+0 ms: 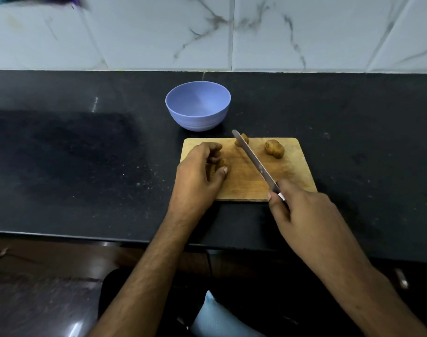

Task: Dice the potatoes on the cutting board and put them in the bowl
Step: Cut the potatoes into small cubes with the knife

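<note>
The bowl [198, 105] is blue and I see nothing inside it. It sits on the black bench [61, 154], just behind the far left corner of the cutting board [246, 176], and it does not touch the board.

The board is my landmark. It is wood and lies flat on the bench, with its near edge a little way back from the bench's front edge. Three potatoes are on it, all whole with their brown skin on. One potato [224, 164] is on the left part of the board, under my left hand [197, 173]. My fingers curl over it and my thumb presses its near side, so my left grip is holding that potato. A second potato [244, 138] is at the far edge of the board, near the middle. A third potato [274, 148] is by the far right corner.

My right hand [302, 215] is at the near right corner of the board. Its grip is closed tight around the handle of a knife [253, 159]. The blade points away from me and to the left, slanting over the middle of the board. Its tip is in front of the second potato. The blade is apart from the potato I hold.

To the left of the board the bench is wide and dusty. Behind the bench is a white tiled wall [305, 32].
</note>
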{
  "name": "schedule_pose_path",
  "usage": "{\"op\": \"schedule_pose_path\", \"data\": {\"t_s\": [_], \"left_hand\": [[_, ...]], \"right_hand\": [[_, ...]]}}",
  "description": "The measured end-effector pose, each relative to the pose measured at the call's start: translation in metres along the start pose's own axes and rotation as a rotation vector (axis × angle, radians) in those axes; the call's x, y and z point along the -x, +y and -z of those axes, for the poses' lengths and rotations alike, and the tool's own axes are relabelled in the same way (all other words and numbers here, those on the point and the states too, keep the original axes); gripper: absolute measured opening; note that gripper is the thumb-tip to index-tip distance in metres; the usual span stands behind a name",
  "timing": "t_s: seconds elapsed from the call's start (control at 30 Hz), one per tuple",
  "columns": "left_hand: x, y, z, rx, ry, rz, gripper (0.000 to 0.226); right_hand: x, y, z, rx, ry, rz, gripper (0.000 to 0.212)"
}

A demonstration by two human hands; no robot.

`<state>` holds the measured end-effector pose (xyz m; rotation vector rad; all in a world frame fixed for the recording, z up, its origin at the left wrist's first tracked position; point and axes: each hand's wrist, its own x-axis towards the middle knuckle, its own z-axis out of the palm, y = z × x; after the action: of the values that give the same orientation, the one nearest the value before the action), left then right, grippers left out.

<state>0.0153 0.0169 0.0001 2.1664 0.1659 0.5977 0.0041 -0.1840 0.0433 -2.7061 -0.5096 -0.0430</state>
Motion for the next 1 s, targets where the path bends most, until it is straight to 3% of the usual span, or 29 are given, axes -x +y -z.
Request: {"op": "schedule_pose_path", "data": {"t_s": [0.27,0.53,0.77,1.0], "left_hand": [[0.0,0.0,-0.001,-0.036,0.016,0.004,0.024],[0.0,0.0,0.002,-0.039,0.009,-0.007,0.024],[0.002,-0.001,0.002,0.033,0.058,0.093,0.02],[0.002,-0.003,0.003,-0.045,0.066,0.088,0.013]], "right_hand": [[-0.002,-0.011,-0.001,0.019,-0.033,0.018,0.014],[-0.004,-0.014,-0.007,0.05,-0.088,0.015,0.029],[-0.004,-0.02,-0.012,0.057,-0.149,-0.007,0.029],[-0.006,-0.02,-0.011,0.102,-0.152,-0.002,0.031]]}}
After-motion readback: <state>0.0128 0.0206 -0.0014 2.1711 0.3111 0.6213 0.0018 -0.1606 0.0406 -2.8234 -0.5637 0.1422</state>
